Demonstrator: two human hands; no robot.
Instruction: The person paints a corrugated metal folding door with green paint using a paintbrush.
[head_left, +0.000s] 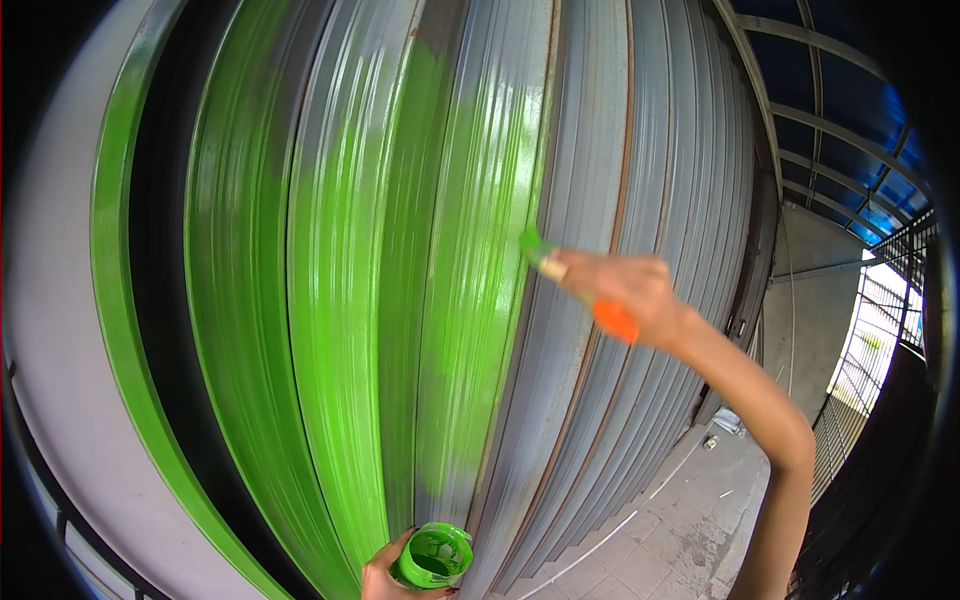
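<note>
Two bare hands are working before a folding metal door (585, 200). In front of the door's grey-green boundary, the right hand (632, 290) is clenching a paintbrush (552, 266) with an orange handle (616, 321); its green bristles (533, 243) are pointing toward the door, though contact cannot be told. In front of the door's lower part, the left hand (384, 571) is grasping a tub (467, 545) of green paint (436, 553), fingers curling around its side. Green is covering much of the door's left portion.
</note>
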